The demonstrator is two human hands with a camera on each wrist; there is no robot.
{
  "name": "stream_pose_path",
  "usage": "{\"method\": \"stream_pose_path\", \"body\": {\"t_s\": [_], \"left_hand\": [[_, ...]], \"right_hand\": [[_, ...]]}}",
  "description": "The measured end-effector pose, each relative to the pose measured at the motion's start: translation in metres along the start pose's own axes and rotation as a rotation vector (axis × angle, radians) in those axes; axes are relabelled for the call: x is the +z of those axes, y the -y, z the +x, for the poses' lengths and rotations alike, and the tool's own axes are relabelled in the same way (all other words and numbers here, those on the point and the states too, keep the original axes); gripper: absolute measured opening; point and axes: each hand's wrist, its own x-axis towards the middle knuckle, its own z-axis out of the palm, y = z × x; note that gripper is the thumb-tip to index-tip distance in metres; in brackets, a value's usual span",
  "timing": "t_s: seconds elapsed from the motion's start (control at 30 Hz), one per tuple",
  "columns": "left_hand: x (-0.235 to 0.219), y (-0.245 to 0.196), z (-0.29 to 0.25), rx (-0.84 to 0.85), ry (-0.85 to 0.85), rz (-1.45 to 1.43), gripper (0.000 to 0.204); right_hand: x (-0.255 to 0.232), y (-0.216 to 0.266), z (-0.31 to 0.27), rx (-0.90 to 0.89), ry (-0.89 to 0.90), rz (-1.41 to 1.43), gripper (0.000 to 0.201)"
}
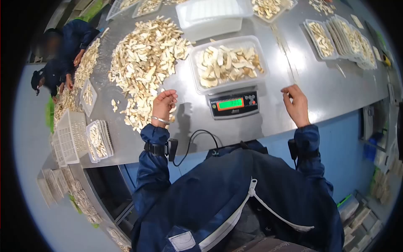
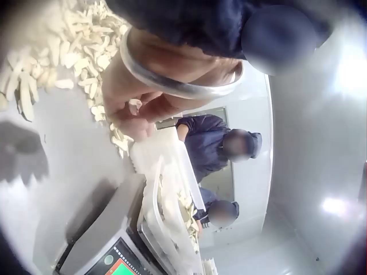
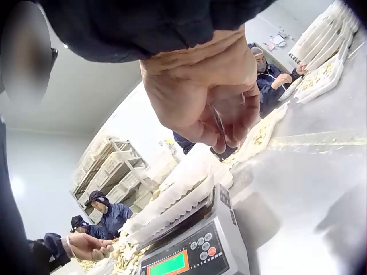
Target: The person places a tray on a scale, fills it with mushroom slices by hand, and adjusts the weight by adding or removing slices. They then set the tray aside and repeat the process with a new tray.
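A clear tub of sliced mushrooms (image 1: 228, 63) stands on a digital scale (image 1: 235, 105) with a lit green display. My left hand (image 1: 164, 107), a bracelet at its wrist, hovers left of the scale beside the big mushroom pile (image 1: 147, 59); its fingers hang loosely curled. Between them in the left wrist view is a small pale spot, fingertip or slice, I cannot tell. Right of the scale, my right hand (image 1: 297, 105) is above the steel table with fingers bent and nothing visible in them. Neither hand touches the tub.
White empty tubs (image 1: 212, 19) are stacked behind the filled one. Filled trays (image 1: 321, 40) stand at the back right, others (image 1: 98, 140) at the left by a white basket (image 1: 71, 136). Two people in dark clothes work at the far left. A cable hangs at the table's front edge.
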Motion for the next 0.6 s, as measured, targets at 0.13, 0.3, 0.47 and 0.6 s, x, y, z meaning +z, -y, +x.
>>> {"method": "stream_pose_path", "body": {"t_s": [0.13,0.3,0.47,0.6], "left_hand": [[0.002,0.013,-0.003,-0.066,-0.008,0.013,0.02],[0.008,0.018,-0.009,-0.057,0.045,-0.059,0.018],[0.028,-0.003,-0.019,0.059,0.008,-0.114,0.016],[0.053,-0.015,-0.028,0.136,0.027,0.156,0.012]], "right_hand": [[0.0,0.003,-0.002,0.025,0.005,0.026,0.011],[0.002,0.002,-0.003,0.034,-0.005,0.012,0.01],[0.002,0.01,0.001,0.01,-0.051,0.063,0.009],[0.004,0.018,0.009,-0.036,-0.047,0.066,0.009]]}}
